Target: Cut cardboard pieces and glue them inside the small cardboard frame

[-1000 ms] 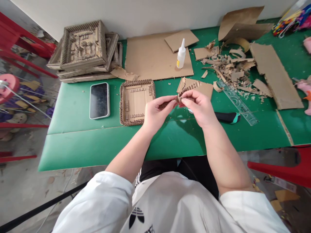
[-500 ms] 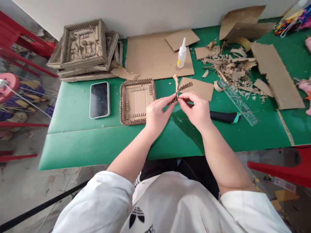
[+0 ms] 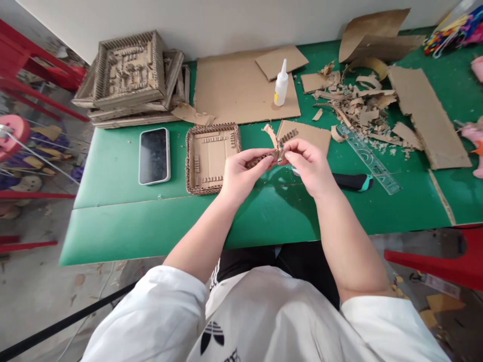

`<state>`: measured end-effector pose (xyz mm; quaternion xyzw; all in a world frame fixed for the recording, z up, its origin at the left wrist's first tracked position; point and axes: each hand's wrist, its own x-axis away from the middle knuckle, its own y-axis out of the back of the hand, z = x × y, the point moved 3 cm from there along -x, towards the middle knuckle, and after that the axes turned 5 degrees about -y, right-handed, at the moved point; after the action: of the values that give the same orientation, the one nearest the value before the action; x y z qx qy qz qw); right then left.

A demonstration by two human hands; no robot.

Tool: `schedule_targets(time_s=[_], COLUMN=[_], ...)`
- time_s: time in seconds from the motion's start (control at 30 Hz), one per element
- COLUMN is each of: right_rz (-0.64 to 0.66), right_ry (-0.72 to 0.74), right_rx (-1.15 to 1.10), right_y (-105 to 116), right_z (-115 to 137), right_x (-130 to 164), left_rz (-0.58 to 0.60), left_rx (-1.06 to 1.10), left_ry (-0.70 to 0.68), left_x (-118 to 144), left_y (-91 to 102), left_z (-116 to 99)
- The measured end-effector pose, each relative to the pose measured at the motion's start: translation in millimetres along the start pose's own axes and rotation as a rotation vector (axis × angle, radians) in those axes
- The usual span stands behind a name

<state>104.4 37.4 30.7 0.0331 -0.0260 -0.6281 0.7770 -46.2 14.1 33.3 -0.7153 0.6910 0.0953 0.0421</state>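
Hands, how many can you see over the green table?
2. The left hand holds a cardboard strip beside the small tray; the right hand pinches it too, near the black handle. I see no others.

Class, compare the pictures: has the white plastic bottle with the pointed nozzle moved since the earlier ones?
No. The white plastic bottle stands upright on the same spot of the large brown rectangular cardboard sheet.
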Motion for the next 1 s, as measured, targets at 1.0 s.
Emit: schedule_targets(time_s=[1.0], right_rz=[-0.076], right_ry=[0.106], right_rx=[0.129], right_y=[-5], right_z=[6], right_x=[5], left_rz=[-0.028], left_rx=[-0.215], left_ry=[-0.118], left_x=[1], left_y=[1.2], left_z=[1])
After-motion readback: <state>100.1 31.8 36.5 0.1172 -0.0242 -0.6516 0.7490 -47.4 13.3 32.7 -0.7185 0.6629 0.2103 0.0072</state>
